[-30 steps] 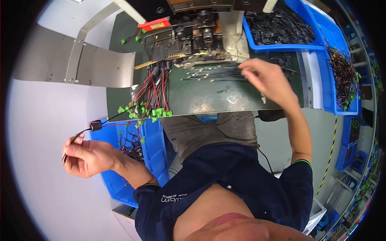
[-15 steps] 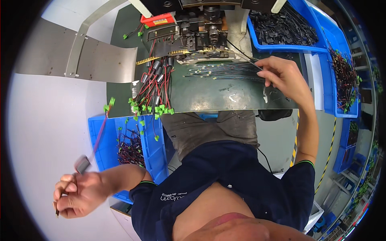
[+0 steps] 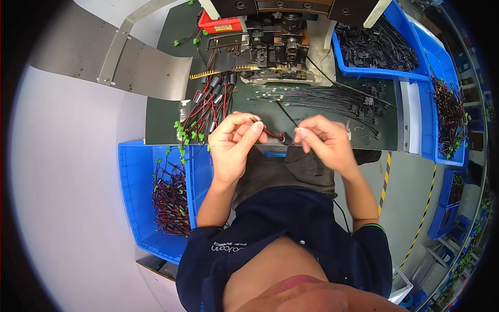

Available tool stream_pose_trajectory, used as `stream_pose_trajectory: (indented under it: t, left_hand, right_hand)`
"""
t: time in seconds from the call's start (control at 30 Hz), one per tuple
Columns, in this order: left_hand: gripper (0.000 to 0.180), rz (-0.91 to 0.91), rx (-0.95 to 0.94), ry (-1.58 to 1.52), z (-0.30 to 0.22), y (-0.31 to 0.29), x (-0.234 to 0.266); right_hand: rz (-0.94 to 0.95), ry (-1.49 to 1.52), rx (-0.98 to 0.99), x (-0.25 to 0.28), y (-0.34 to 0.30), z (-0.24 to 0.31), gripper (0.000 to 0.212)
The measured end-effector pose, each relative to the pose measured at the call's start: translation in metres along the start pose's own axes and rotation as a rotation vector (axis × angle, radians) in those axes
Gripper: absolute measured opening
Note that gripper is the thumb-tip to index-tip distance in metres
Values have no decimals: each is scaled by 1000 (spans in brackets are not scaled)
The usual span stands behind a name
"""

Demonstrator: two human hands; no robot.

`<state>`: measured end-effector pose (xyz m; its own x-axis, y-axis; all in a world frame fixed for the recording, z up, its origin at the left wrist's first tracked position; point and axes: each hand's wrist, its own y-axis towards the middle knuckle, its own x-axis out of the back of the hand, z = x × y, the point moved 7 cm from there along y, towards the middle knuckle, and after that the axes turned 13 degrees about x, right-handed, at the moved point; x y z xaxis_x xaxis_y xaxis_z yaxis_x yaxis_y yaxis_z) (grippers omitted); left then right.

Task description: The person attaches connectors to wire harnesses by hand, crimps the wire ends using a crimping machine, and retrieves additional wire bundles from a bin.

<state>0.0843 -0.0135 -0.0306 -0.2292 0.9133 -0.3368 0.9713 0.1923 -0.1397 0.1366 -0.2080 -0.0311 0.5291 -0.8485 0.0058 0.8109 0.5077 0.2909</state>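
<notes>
Over the table's front edge, my left hand point(image 3: 235, 143) is closed in a pinch on a red-and-black wire cable point(image 3: 271, 134). The cable runs out from the fingertips toward my other hand and loops there; its far end cannot be made out. My right hand point(image 3: 326, 141) is closed, thumb against fingers, on a thin black wire point(image 3: 287, 113) that slants up and left from the fingertips. The two hands are close together but apart. Beyond them lies a spread of black wires point(image 3: 322, 96) with pale tips to the left and black connectors to the right.
A dark metal press machine point(image 3: 280, 47) stands at the back. Red-and-black cables with green connectors point(image 3: 210, 104) lie left on the green table point(image 3: 166, 122). Blue bins of cables stand at the lower left point(image 3: 129, 195) and right point(image 3: 423, 77); a red box point(image 3: 221, 25) sits at the back.
My left hand has come from the far lower left to the table edge, bringing the cable. My right hand has moved left and nearer from the wire spread, with a black wire in it.
</notes>
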Motion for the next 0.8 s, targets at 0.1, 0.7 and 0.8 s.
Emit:
stream_pose_trajectory:
  t: [0.1,0.7,0.8]
  left_hand:
    - [11,45,-89,-27,2,8,-2]
    - [12,-12,-43,-97,7,14,8]
    - [12,-22,-43,-117,7,14,8]
  right_hand:
    - [-96,29,74,-15,-2,-10,7]
    - [-71,-159,162,-27,-4,-15,8]
    - [-72,-163,170,-29,-3,-15,8]
